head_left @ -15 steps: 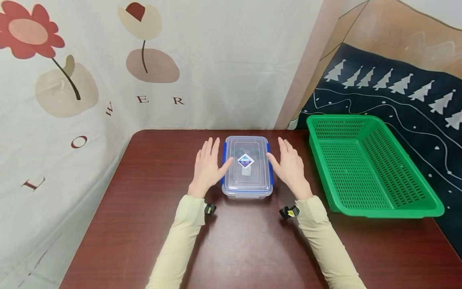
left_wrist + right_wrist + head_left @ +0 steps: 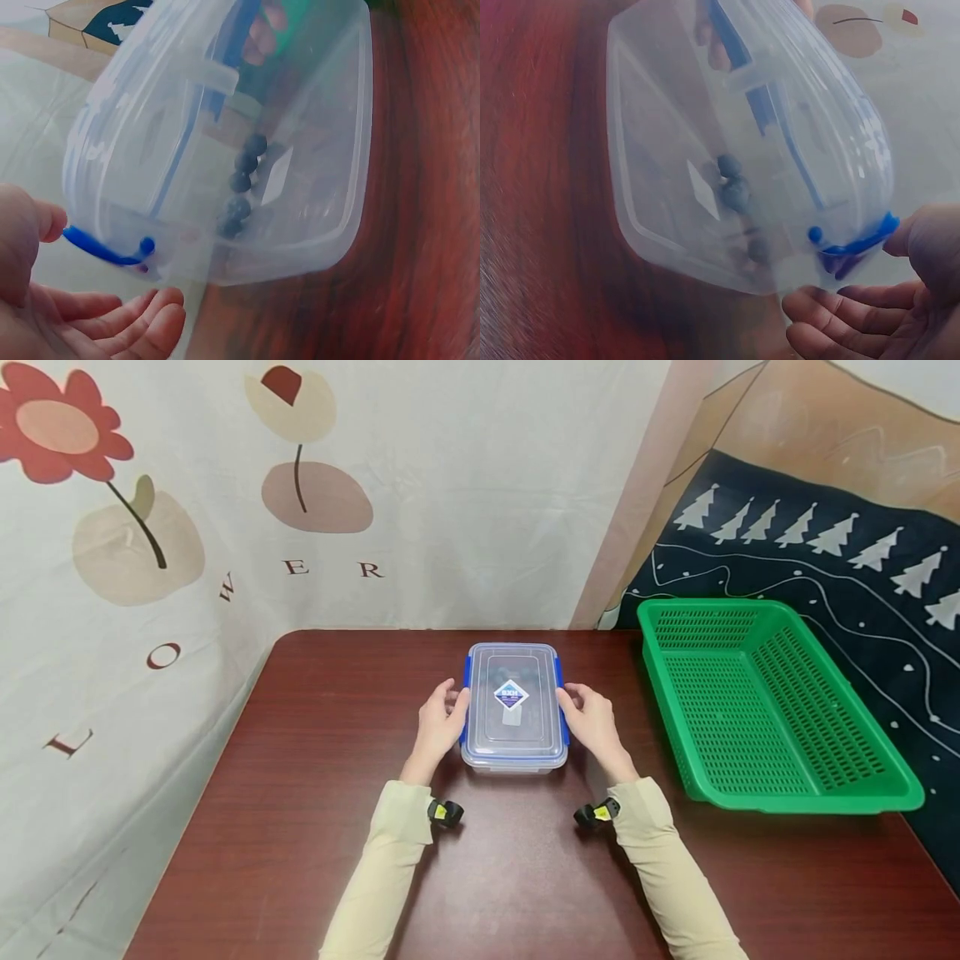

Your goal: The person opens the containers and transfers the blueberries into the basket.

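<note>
A clear plastic food container (image 2: 514, 731) with a lid, a diamond-shaped label and blue side clips lies on the table. Round dark balls (image 2: 244, 161) show through its wall in the left wrist view. My left hand (image 2: 438, 722) is at its left side, the thumb tip touching the blue clip (image 2: 109, 247) and the loosely bent fingers below it. At the other side is my right hand (image 2: 592, 720), its thumb against the right blue clip (image 2: 859, 238). Its bent fingers lie under that clip, close to the container wall; contact there is unclear.
A green plastic basket (image 2: 795, 800) with slotted walls stands on the right of the dark red-brown table (image 2: 315, 760). Behind the table hangs a pale cloth (image 2: 480, 510) with flower prints, and a dark tree-patterned cloth (image 2: 817, 577) is at the right.
Both hands have drawn back toward the wearer. Their fingers, straight before, are now bent beside the container, and the thumbs have come to its side clips. The container has not moved.
</note>
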Demonstrator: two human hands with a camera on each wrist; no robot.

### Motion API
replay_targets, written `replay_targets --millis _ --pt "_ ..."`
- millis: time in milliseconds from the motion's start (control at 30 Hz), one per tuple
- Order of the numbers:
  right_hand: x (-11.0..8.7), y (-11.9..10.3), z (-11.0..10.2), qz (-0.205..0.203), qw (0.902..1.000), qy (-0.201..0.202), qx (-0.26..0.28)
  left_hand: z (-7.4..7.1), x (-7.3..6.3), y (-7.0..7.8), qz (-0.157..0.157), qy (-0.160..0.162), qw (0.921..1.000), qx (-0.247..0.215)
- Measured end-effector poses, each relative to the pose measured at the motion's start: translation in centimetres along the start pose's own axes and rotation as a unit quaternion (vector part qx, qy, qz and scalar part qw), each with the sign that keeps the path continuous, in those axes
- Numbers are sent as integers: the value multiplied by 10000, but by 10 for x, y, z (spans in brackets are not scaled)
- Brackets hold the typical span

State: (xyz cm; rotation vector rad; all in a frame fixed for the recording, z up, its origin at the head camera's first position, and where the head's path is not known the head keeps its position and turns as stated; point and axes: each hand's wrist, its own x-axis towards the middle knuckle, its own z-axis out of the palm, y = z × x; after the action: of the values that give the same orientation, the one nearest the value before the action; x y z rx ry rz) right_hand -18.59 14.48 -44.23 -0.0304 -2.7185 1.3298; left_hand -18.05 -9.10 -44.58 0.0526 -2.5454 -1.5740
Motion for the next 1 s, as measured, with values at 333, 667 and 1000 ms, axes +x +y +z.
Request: replay_targets --millis 333,667,1000 --pt "-2 5 8 1169 9878 -705 750 7 -5 -1 -907 -360 9946 355" --pt "-6 8 15 1672 9647 -926 1814 9 -5 3 -1262 -547 9904 169" --pt "-7 8 16 1614 9666 -834 1807 10 -5 7 -1030 -394 9922 573"
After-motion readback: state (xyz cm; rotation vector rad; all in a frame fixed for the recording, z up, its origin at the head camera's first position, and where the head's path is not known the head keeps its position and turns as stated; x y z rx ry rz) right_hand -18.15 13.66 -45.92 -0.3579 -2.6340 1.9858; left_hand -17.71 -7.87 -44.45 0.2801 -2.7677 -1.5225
